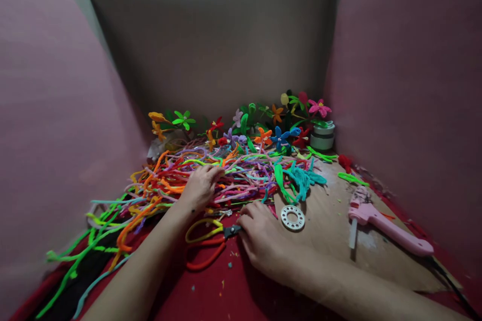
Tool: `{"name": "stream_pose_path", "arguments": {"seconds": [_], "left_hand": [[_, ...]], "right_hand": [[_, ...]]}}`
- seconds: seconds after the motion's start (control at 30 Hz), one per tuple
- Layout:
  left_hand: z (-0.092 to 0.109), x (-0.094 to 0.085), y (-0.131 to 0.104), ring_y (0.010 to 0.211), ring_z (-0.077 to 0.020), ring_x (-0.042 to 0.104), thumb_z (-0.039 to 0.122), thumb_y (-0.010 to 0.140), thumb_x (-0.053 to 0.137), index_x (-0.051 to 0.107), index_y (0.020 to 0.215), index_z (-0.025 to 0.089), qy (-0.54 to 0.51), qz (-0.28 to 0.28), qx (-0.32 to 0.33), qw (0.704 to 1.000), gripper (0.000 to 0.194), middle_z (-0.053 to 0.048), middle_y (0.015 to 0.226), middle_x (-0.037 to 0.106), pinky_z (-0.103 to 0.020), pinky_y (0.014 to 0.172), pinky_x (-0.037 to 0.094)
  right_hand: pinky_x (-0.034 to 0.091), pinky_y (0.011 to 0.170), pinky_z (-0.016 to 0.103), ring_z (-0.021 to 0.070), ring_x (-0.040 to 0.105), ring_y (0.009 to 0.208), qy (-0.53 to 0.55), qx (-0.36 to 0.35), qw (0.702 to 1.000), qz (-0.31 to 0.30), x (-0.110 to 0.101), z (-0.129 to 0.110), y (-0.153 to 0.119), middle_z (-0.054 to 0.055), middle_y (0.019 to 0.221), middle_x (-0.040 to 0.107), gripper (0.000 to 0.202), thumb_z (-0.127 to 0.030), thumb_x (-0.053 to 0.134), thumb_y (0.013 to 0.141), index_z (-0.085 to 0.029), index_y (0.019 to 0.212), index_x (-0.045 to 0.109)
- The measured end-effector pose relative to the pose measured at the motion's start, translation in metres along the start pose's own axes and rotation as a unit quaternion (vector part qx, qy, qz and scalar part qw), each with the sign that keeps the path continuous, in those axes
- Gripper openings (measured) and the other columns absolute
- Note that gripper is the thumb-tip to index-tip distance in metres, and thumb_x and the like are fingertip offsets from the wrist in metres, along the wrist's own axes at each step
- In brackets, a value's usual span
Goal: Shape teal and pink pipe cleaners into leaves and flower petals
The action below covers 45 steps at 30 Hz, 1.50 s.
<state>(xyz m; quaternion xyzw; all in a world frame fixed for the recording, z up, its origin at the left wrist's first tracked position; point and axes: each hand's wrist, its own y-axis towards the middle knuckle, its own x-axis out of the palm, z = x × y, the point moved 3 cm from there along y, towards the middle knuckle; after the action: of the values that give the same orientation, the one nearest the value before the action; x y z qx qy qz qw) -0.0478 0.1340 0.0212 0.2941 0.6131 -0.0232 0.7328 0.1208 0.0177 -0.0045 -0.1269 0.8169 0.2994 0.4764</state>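
Observation:
A big tangled heap of colourful pipe cleaners (241, 175) spreads across the middle of the red cloth. My left hand (201, 185) is on the heap, its fingers bent and pressed together among the pipe cleaners; the fingertips are partly hidden. My right hand (259, 233) lies low at the heap's near edge, fingers curled downward, and what is under them is hidden. Scissors (205, 253) with one yellow and one red handle lie beside it, their blade tips running under or against my right hand. A white ring with holes (292, 218) lies just right of that hand.
A pink glue gun (391, 228) with its cable lies on a brown cardboard sheet (324, 241) at right. Teal pipe-cleaner pieces (301, 180) rest by the heap. Several pipe-cleaner flowers (280, 138) and a pale round container (323, 136) stand behind, with pink panels (406, 85) at both sides.

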Motion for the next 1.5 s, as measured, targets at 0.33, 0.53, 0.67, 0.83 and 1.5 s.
{"name": "stream_pose_path", "arguments": {"seconds": [0.33, 0.53, 0.67, 0.83, 1.5], "left_hand": [[-0.021, -0.014, -0.012, 0.063, -0.0133, 0.058, 0.037, 0.075, 0.055, 0.067, 0.092, 0.018, -0.378, 0.024, -0.204, 0.903, 0.029, -0.001, 0.070, 0.064, -0.022, 0.056, 0.044], [-0.019, -0.017, -0.019, 0.040, -0.0053, 0.042, 0.038, 0.063, 0.068, 0.064, 0.093, 0.014, -0.540, 0.075, -0.308, 0.780, 0.038, 0.006, 0.052, 0.050, -0.017, 0.039, 0.033], [-0.013, -0.024, -0.019, 0.049, -0.0082, 0.052, 0.036, 0.063, 0.069, 0.064, 0.095, 0.014, -0.523, 0.080, -0.313, 0.788, 0.039, 0.001, 0.065, 0.062, -0.019, 0.045, 0.041], [-0.013, -0.058, -0.024, 0.080, -0.0158, 0.062, 0.033, 0.067, 0.066, 0.067, 0.090, 0.017, -0.416, 0.139, -0.249, 0.863, 0.028, -0.004, 0.090, 0.069, -0.025, 0.072, 0.049], [0.007, -0.029, -0.052, 0.074, -0.0141, 0.052, 0.022, 0.087, 0.044, 0.065, 0.087, 0.021, -0.031, -0.056, 0.108, 0.992, 0.021, -0.003, 0.077, 0.060, -0.025, 0.069, 0.037]], "right_hand": [[0.039, 0.081, 0.037, 0.0219, 0.043, 0.093, -0.016, -0.072, 0.997, -0.009, 0.028, -0.002, -0.012, 0.012, 0.096, 0.055, 0.020, -0.008, 0.049, 0.079, -0.013, 0.095, 0.060], [0.042, 0.080, 0.035, 0.0204, 0.045, 0.096, 0.022, -0.068, 0.997, 0.021, 0.025, -0.001, -0.015, 0.011, 0.099, 0.056, 0.020, -0.007, 0.046, 0.081, -0.015, 0.092, 0.061], [0.043, 0.081, 0.035, 0.0201, 0.047, 0.097, 0.046, -0.068, 0.996, 0.024, 0.024, 0.001, -0.017, 0.011, 0.102, 0.056, 0.022, -0.006, 0.046, 0.080, -0.016, 0.094, 0.060], [0.044, 0.082, 0.036, 0.0206, 0.047, 0.097, 0.069, -0.073, 0.995, 0.024, 0.025, 0.004, -0.018, 0.011, 0.105, 0.055, 0.023, -0.006, 0.050, 0.078, -0.016, 0.096, 0.060], [0.046, 0.083, 0.040, 0.0220, 0.051, 0.098, 0.074, -0.079, 0.993, 0.044, 0.025, 0.002, -0.018, 0.011, 0.107, 0.057, 0.025, -0.004, 0.045, 0.079, -0.017, 0.093, 0.061]]}}
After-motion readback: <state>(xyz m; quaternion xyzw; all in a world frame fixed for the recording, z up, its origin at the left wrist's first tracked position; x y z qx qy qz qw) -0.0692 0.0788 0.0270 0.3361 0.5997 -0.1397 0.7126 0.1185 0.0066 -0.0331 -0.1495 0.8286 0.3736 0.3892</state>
